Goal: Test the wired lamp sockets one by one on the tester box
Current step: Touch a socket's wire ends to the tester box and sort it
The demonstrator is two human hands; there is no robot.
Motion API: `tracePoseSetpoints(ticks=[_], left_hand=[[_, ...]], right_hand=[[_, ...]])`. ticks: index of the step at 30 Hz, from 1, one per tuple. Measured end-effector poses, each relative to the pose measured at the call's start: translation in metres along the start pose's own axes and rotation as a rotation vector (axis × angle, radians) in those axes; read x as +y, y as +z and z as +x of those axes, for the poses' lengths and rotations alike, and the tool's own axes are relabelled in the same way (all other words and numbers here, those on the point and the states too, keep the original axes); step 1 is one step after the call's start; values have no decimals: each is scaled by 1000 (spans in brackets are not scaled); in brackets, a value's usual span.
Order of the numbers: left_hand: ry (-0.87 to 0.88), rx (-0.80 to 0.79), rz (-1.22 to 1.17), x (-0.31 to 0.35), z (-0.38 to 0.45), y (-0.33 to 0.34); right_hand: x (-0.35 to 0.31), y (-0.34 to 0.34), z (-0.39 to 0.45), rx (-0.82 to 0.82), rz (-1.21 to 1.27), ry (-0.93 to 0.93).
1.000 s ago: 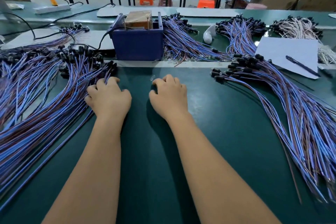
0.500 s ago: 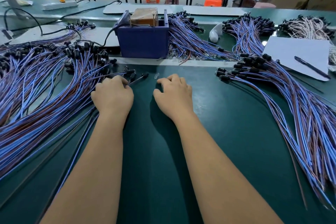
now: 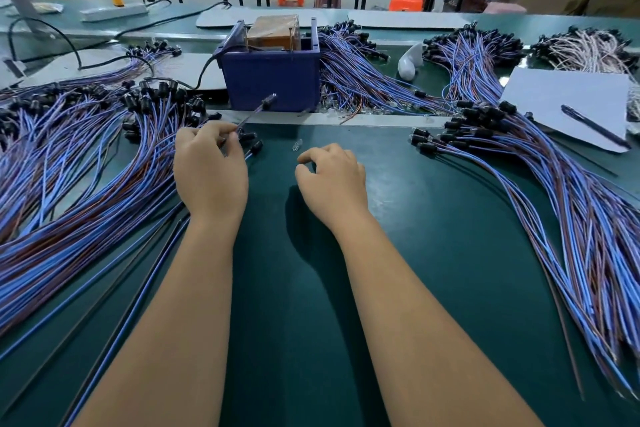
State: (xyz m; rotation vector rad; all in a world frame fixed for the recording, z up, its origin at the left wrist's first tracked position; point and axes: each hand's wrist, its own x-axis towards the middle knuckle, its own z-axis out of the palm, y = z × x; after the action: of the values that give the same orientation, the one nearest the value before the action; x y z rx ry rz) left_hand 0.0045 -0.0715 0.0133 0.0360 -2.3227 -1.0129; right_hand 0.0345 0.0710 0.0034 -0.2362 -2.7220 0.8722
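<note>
Between the two forearms lies a dark green table (image 3: pixel 311 288), on which both hands rest. Left hand (image 3: pixel 211 173): fingers curled, pinching the wires of one lamp socket (image 3: pixel 269 101), whose black head rises up and away from the fingertips and shows in front of the blue tester box (image 3: pixel 272 80); whether the socket touches the box cannot be told. Right hand (image 3: pixel 332 180): fingers loosely curled, thumb and forefinger near each other, holding nothing that can be seen. Just beyond the right hand's fingertips, and between the two hands, a small clear bulb (image 3: pixel 297 144) lies on the table, apart from both. Left of the left hand, and touching its outer edge, spreads a large bundle of blue and brown wired sockets (image 3: pixel 69 184), black heads pointing toward the box. Well to the right of the right hand lies a second bundle (image 3: pixel 554 201), heads likewise pointing inward. Beyond that bundle, a sheet of paper (image 3: pixel 561 97) carries a pen (image 3: pixel 594 126). Behind the box, further bundles (image 3: pixel 353 73) lie heaped.
</note>
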Motion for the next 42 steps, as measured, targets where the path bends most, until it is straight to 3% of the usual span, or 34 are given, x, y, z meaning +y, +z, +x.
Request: tracePoseSetpoints(ticks=[2,5,10,14,17,22,28,31,36,42], left_hand=[[58,2,-130,8,-1,1],[127,-52,-380,21,-6,4],[-46,-200,-749,32,-10,7],[-299,-341,-1228,35,-5,4],[-383,-509,-1478,33,-2,-1],[-231,-976,-1410,32,-9,-6],[-287,-1258,-1085,35,-14,-3],[-380,-1146,-990,33,-12,4],[-427,-613,-928,27,-8,15],[-436,-472,-953,26,-5,17]], right_hand=[[-2,-1,-1,51,85,1],[-5,-6,-4,164,428,36],[-12,-13,-3,73,1152,181],[-12,-17,-4,-22,1291,97],[-11,-17,-6,-49,1280,63],[-11,-19,-3,-188,1254,163],[-6,-21,-3,-47,1412,207],[-4,-24,-1,31,1452,171],[-2,-23,-1,-8,1248,122],[-10,-4,-3,-113,823,10]])
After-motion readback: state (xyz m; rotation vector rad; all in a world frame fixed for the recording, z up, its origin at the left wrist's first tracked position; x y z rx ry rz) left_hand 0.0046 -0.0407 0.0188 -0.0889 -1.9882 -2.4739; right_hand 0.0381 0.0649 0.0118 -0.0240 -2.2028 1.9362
